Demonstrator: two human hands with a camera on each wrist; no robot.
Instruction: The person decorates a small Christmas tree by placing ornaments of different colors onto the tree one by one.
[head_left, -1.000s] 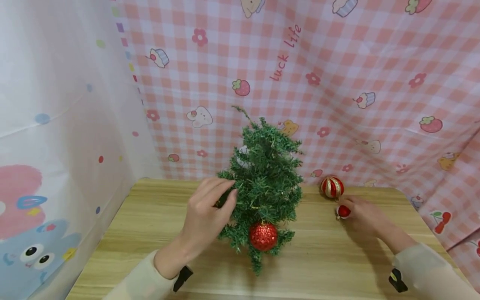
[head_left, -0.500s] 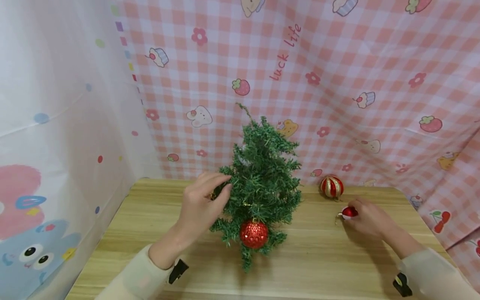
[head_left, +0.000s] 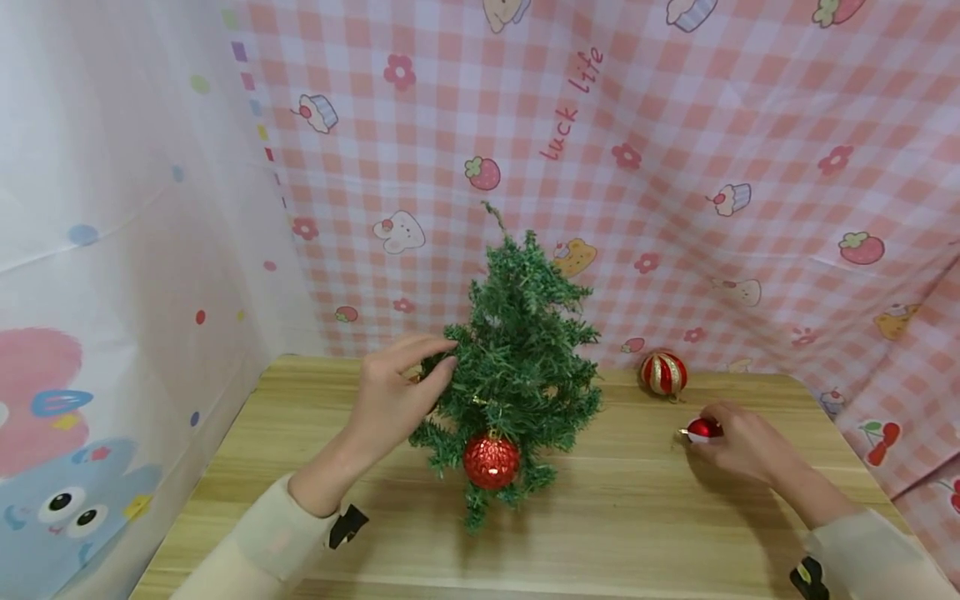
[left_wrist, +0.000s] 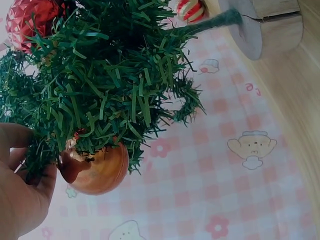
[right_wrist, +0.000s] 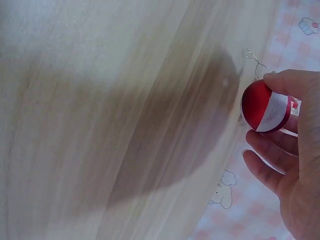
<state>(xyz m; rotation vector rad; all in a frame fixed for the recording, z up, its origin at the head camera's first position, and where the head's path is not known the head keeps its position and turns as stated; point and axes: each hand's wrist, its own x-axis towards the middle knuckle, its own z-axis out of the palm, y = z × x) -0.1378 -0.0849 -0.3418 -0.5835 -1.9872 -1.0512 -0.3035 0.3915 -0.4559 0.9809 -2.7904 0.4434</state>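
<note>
In the head view a small artificial Christmas tree [head_left: 528, 354] stands mid-table. My left hand [head_left: 386, 392] pinches a branch tip on its left side, as the left wrist view shows. Beside those fingers a shiny copper-gold bauble [left_wrist: 102, 170] hangs among the needles. A textured red bauble [head_left: 491, 460] hangs low on the tree's front. Off to the right, my right hand [head_left: 742, 442] holds a small red-and-white bauble [right_wrist: 262, 107] between thumb and fingers, its gold cap and loop pointing away from the palm.
A red-and-gold striped bauble [head_left: 663, 373] lies near the table's back edge, behind my right hand. The tree's round wooden base [left_wrist: 275, 30] shows in the left wrist view. Checked pink cloth [head_left: 450, 125] hangs behind the wooden table [head_left: 615, 517].
The tree has turned, its front red bauble swinging leftward, while my left hand moved slightly left and back with the branch. My right hand has drawn the red-and-white bauble slightly right, away from the striped one.
</note>
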